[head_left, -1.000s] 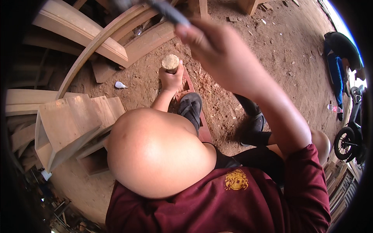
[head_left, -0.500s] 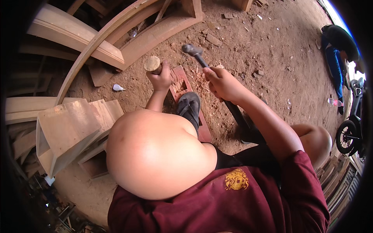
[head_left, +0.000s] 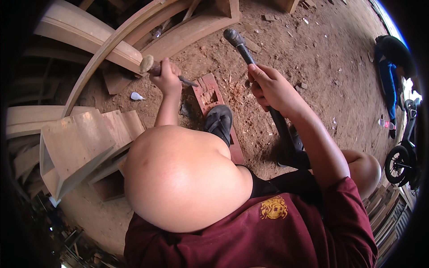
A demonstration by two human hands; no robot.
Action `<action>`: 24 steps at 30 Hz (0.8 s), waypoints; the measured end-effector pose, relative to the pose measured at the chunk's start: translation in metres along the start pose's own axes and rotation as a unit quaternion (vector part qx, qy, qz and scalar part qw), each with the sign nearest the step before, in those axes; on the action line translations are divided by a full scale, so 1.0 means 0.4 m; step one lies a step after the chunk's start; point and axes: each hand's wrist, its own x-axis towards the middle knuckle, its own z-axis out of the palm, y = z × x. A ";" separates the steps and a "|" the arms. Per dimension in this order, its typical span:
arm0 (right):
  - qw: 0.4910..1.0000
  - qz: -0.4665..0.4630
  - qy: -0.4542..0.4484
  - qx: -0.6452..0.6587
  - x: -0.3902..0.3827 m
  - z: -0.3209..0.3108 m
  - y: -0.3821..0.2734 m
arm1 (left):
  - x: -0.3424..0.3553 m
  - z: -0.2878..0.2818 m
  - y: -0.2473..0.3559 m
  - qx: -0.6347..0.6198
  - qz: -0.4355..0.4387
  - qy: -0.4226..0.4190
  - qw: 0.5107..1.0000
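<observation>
Head view, from left to right: first, past a box-like piece of pale boards (head_left: 78,140) and a small white squeeze bottle (head_left: 136,96) lying on the dirt, to a chisel (head_left: 154,68) with a battered, pale striking end, grasped by its handle in the closed left hand (head_left: 167,78). Tilted well over, with the blade aimed at the far left edge of a red-painted wooden board (head_left: 237,154); impossible to tell whether touching it or just above. Then the board itself: laid on the ground between the two hands, apparently pinned under a dark sandal (head_left: 219,119). Already cut into the far end: a recess (head_left: 207,98), dark and deeper on its right side, but rough and splintered elsewhere. By the look of it, well begun yet unfinished, with ragged wood left to clear and walls left to true up. Beyond that, scattered wood chips (head_left: 234,91), and finally a hammer (head_left: 244,52), gripped by the shaft in the wrapped fingers of the right hand (head_left: 273,89), head up and well apart from the chisel.
</observation>
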 end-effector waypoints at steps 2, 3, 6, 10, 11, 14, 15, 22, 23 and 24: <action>1.000 -0.007 0.006 -0.028 -0.012 0.012 -0.015 | -0.001 0.007 0.008 0.013 0.005 -0.017 1.000; 0.999 -0.012 0.009 -0.035 -0.014 0.011 -0.013 | -0.006 0.007 -0.015 0.028 0.024 -0.041 0.998; 0.998 -0.026 0.012 -0.047 -0.016 0.009 -0.012 | -0.022 0.004 -0.056 0.072 0.026 -0.078 0.994; 0.997 -0.032 0.009 -0.062 -0.023 0.005 -0.021 | -0.044 0.009 -0.072 0.110 0.034 -0.101 0.988; 0.997 -0.031 0.010 -0.072 -0.025 0.003 -0.025 | -0.048 0.008 -0.074 0.111 0.031 -0.117 0.987; 0.997 -0.031 0.008 -0.069 -0.030 0.004 -0.032 | -0.053 0.007 -0.075 0.119 0.030 -0.129 0.984; 0.997 -0.032 0.010 -0.071 -0.033 0.004 -0.035 | -0.055 0.010 -0.075 0.121 0.031 -0.128 0.984; 0.996 -0.039 0.011 -0.076 -0.046 0.005 -0.047 | -0.066 0.011 -0.080 0.136 0.039 -0.142 0.980; 0.996 -0.043 0.011 -0.080 -0.048 0.004 -0.049 | -0.066 0.014 -0.084 0.141 0.041 -0.141 0.979; 0.994 -0.046 0.017 -0.093 -0.049 0.007 -0.051 | -0.066 0.012 -0.090 0.142 0.048 -0.149 0.977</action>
